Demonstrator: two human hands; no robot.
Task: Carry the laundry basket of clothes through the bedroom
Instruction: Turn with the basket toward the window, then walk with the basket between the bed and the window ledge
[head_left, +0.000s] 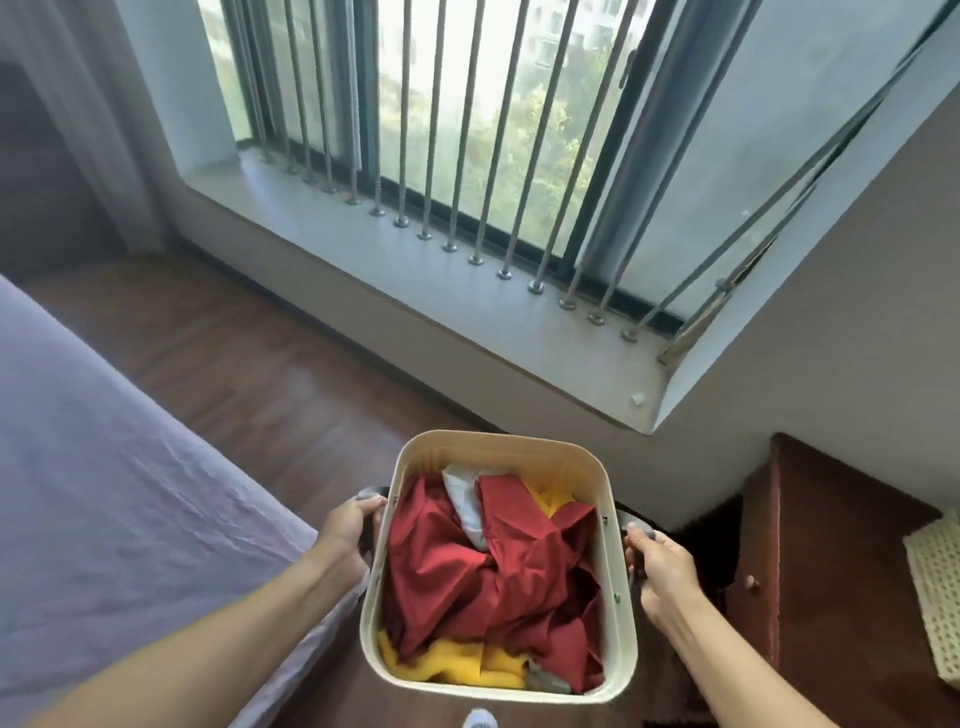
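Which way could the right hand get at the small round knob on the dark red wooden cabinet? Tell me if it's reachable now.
Probably not at once: the right hand is shut on the cream plastic laundry basket's dark handle. The small round knob lies just right of it with nothing between, so after letting go it looks reachable.

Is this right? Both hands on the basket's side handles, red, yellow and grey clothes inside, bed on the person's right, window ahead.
One thing is off: the bed is on the person's left, not the right; a dark wooden cabinet stands on the right. The head view shows it. The rest holds: left hand and right hand grip the basket's side handles, with red, yellow and grey clothes inside and the window ahead.
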